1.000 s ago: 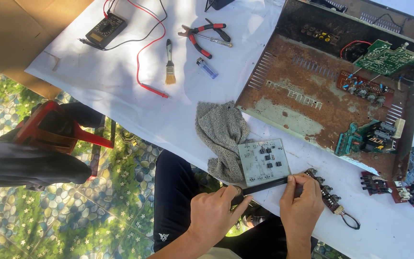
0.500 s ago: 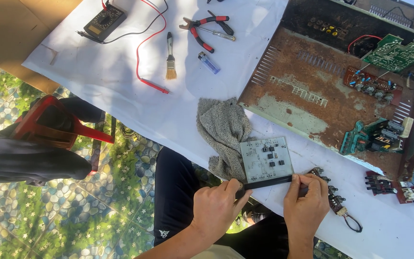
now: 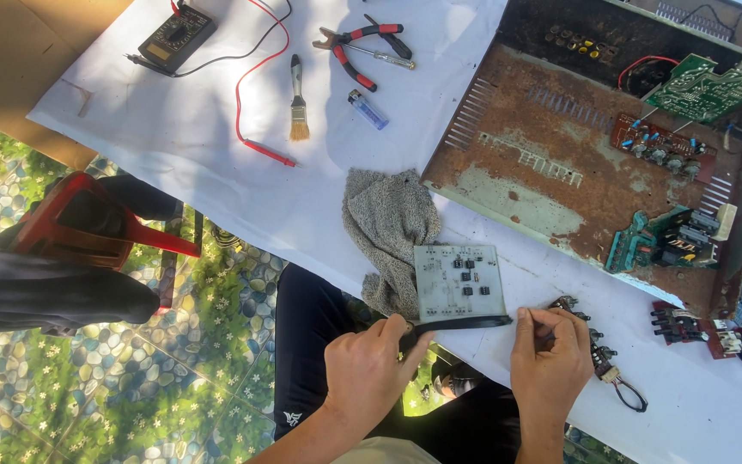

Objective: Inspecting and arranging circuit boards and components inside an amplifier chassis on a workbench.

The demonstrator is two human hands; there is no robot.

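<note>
A pale green circuit board (image 3: 459, 282) with several small black chips lies at the near edge of the white-covered table (image 3: 199, 163). A black strip (image 3: 465, 324) runs along its near side. My left hand (image 3: 371, 369) pinches the strip's left end. My right hand (image 3: 551, 357) pinches its right end with thumb and fingertips. The board's far left corner rests on a grey cloth (image 3: 388, 228).
A rusty open chassis (image 3: 543, 163) with green and red boards fills the right. Loose boards (image 3: 714, 331) and a small wired part (image 3: 603, 369) lie near my right hand. Multimeter (image 3: 175, 39), red probe lead (image 3: 255, 129), brush (image 3: 299, 103), pliers (image 3: 354, 47) and lighter (image 3: 367, 110) lie far left. A red stool (image 3: 88, 228) stands below.
The view has shifted a little. Both hands keep their hold on the board's black strip, and the board stays at nearly the same spot on the table edge.
</note>
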